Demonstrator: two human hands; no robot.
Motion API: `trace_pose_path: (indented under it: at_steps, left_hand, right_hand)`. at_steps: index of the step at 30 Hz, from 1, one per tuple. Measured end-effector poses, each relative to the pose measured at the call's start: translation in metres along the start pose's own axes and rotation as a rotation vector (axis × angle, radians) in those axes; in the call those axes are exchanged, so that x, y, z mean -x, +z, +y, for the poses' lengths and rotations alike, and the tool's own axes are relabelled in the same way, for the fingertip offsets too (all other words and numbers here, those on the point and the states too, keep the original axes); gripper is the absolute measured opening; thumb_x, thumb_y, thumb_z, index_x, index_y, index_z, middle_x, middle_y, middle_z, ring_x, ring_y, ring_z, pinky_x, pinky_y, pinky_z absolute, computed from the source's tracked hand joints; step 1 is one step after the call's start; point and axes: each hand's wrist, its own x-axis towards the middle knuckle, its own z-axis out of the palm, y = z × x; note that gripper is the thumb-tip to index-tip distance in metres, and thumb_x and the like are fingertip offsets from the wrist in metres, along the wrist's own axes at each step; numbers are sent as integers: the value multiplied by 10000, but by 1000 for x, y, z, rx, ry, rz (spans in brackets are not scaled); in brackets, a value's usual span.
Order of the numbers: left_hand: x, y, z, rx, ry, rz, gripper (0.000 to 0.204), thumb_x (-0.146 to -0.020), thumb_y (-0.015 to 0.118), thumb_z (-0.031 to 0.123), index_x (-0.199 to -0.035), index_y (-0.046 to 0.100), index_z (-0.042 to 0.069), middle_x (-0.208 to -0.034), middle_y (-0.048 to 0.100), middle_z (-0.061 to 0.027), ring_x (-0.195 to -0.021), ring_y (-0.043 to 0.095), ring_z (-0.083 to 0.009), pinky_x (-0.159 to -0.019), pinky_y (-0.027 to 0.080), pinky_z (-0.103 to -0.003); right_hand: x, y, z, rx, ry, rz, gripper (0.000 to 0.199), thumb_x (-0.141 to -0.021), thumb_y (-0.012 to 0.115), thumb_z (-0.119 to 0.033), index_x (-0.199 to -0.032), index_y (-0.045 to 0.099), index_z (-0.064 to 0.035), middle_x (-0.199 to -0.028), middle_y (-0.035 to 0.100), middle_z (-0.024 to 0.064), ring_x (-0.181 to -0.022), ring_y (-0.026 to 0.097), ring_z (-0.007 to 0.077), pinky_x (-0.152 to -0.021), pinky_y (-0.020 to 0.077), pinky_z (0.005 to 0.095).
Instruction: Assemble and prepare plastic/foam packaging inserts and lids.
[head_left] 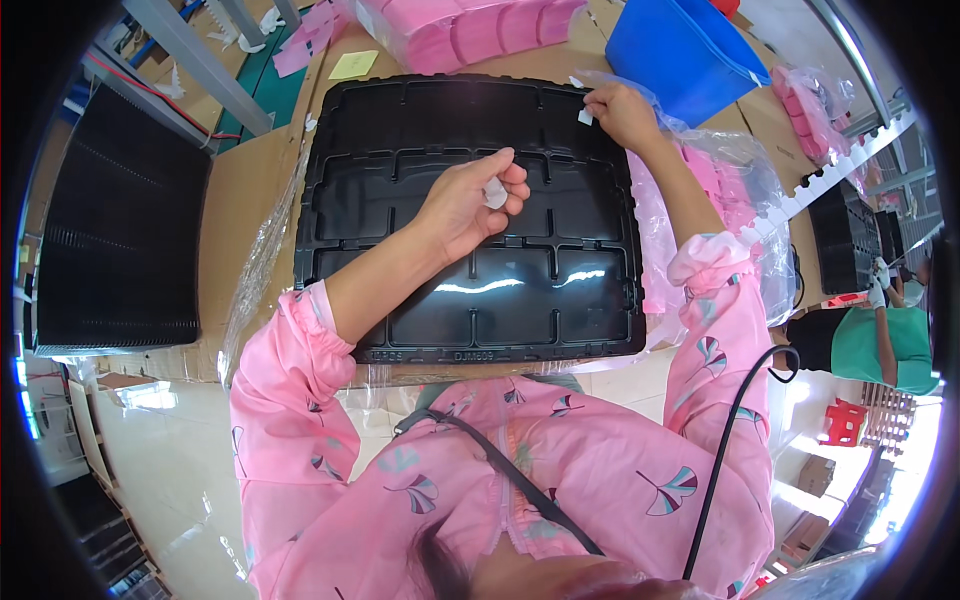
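Observation:
A black plastic tray [470, 215] with shallow rectangular compartments lies in front of me on the table. Over its middle is my left hand [472, 200], fingers curled round a small whitish piece [495, 193], perhaps paper or film. At the tray's far right corner my right hand [622, 115] is closed in a pinch, with a small white piece [585, 117] at its fingertips. Another white scrap shows just beyond those fingers. Whether the right fingertips touch the tray rim cannot be made out.
A tall stack of black trays [120, 225] stands at the left. Pink trays in clear plastic [480, 30] lie at the far edge, near a yellow note [353, 65]. A blue bin [680, 60] sits far right, above crumpled film [740, 170]. A person in green [880, 348] works farther right.

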Motion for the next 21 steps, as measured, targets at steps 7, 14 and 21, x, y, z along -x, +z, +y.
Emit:
trace_pose_path:
  at_steps: [7,14,21]
  left_hand:
    - [2,0,1,-12,10,-19,279,-870,571,311,-797,573,41,-747,569,-72,-581,517,-108,-398,353,-177]
    - [4,0,1,-17,11,-23,281,-861,584,316,-792,580,43,-741,573,-66,-587,523,-108,-407,347,-184]
    - [5,-1,1,-30,16,-27,280,-863,582,316,-790,579,45,-740,572,-64,-589,522,-108,-416,350,-182]
  right_hand:
    - [-14,-4,-1,103,-25,-137,125,-767,577,-140,-831,660,-71,-899,638,148,-870,600,324,-741,473,424]
    - [-11,-10,-13,229,-65,-171,123,-757,533,-99,-818,623,-42,-901,623,159,-864,596,334,-726,472,433]
    - [-4,-7,-14,297,-148,-127,105,-746,519,-71,-807,597,-36,-937,606,151,-847,603,330,-702,480,439]
